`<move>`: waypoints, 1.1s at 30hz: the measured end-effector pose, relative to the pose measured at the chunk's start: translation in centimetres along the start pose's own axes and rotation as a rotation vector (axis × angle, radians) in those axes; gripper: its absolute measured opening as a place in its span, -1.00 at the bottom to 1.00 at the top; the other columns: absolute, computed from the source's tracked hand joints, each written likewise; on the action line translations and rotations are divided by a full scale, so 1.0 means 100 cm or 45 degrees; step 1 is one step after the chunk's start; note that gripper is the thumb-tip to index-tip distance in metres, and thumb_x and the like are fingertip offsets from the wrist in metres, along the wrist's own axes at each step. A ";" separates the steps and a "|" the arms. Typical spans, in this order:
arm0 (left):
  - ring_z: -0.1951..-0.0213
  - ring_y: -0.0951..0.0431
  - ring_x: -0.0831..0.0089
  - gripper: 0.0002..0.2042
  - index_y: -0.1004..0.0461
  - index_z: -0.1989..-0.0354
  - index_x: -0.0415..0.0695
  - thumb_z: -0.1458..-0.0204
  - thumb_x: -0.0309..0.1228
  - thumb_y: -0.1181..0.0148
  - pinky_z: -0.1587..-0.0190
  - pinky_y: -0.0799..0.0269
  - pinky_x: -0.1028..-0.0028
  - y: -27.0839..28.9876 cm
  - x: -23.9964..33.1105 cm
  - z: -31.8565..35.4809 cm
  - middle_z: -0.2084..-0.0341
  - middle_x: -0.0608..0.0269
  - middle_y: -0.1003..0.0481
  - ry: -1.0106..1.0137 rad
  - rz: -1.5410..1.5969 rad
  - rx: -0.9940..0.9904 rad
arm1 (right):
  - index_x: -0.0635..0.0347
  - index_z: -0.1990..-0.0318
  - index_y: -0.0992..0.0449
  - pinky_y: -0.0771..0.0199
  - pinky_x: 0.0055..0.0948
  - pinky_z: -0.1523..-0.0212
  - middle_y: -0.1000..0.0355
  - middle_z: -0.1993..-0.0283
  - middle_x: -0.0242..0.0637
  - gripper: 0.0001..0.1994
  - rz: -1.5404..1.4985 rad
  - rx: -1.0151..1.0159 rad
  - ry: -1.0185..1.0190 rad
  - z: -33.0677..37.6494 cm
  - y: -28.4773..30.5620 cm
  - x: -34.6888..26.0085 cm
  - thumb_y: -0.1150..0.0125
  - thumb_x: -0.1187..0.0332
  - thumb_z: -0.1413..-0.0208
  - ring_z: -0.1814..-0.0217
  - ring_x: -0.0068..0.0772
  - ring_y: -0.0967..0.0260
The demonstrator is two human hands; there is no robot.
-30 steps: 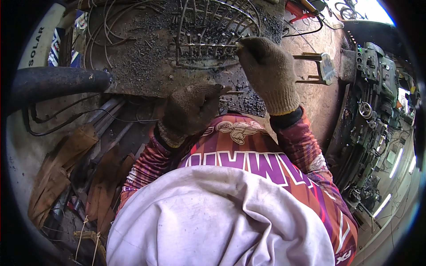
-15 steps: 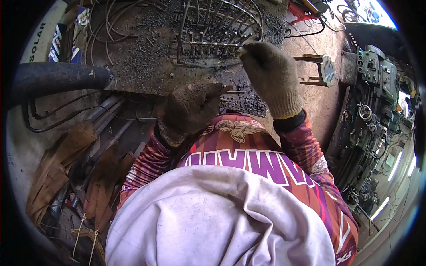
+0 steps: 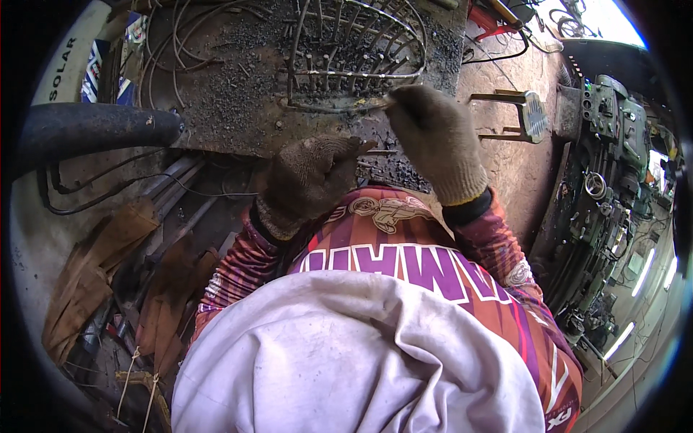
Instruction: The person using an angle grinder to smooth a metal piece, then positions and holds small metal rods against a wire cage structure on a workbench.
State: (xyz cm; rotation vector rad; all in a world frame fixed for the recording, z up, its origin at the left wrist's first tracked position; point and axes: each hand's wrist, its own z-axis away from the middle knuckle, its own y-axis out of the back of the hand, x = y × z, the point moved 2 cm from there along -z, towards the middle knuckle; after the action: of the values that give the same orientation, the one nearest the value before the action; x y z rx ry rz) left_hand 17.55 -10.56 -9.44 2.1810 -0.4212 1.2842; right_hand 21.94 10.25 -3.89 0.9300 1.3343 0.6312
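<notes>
Both hands wear dirty knitted work gloves. My left hand (image 3: pixel 310 175) is closed at the near edge of the metal worktable, its thumb and forefinger pinched together. A short thin metal rod (image 3: pixel 382 152) shows just past those fingertips; whether it is gripped or lies on the table, I cannot tell. My right hand (image 3: pixel 437 143) is closed too, fingertips by the near right of a curved metal rod frame (image 3: pixel 354 73). What it holds, if anything, is hidden. The frame has an outer hoop, a crossbar and several short upright rods, and sits on the worktable (image 3: pixel 224 130).
Dark grit and slag cover much of the tabletop. Cable loops (image 3: pixel 175 65) lie at the far left. A thick dark pipe (image 3: pixel 101 131) juts in from the left above brown cloth (image 3: pixel 94 281). A small stool (image 3: pixel 533 117) and a green-grey machine (image 3: pixel 613 137) stand to the right.
My right hand has come slightly down toward me, away from the frame's crossbar, uncovering the bar's right end. The left hand has hardly moved.
</notes>
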 end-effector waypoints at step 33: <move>0.33 -0.69 0.55 -0.88 -0.68 0.13 -0.31 -0.18 -0.61 -0.39 0.34 -0.60 0.48 -0.003 -0.008 0.006 0.21 0.08 -0.72 -0.150 -0.334 -0.080 | 0.25 0.09 -0.69 -0.67 -0.24 0.21 -0.66 0.26 0.01 -0.78 -0.030 0.274 0.132 -0.023 0.006 0.015 -0.35 0.28 -0.29 0.23 -0.04 -0.70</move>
State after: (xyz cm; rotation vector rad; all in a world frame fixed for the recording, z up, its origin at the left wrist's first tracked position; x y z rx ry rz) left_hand 17.77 -10.69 -10.47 2.1816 -0.2089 0.9922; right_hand 20.00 12.29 -4.15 1.0648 1.5254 0.5300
